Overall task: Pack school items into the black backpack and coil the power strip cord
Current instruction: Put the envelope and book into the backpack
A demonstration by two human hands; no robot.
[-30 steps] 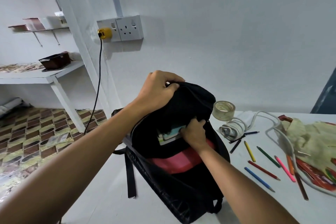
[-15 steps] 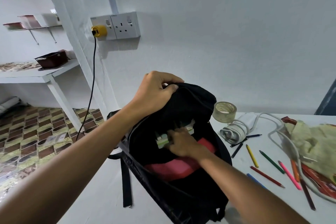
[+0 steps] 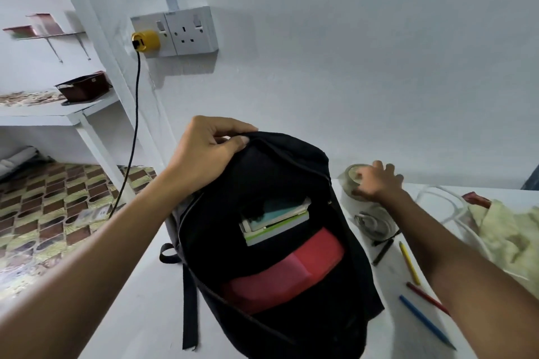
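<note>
no text, label, brand or number can be read anywhere. the wall socket (image 3: 186,32) carries only small marks too blurred to make out. the books (image 3: 274,223) inside the black backpack (image 3: 280,183) show plain teal, white and green edges with no legible print. the tape roll (image 3: 354,181) under the right grip (image 3: 376,183) shows no readable lettering.

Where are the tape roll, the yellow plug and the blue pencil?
tape roll (image 3: 351,183): head view, its left side wall.
yellow plug (image 3: 145,40): head view, its round body.
blue pencil (image 3: 424,320): head view, mid-shaft.
</note>
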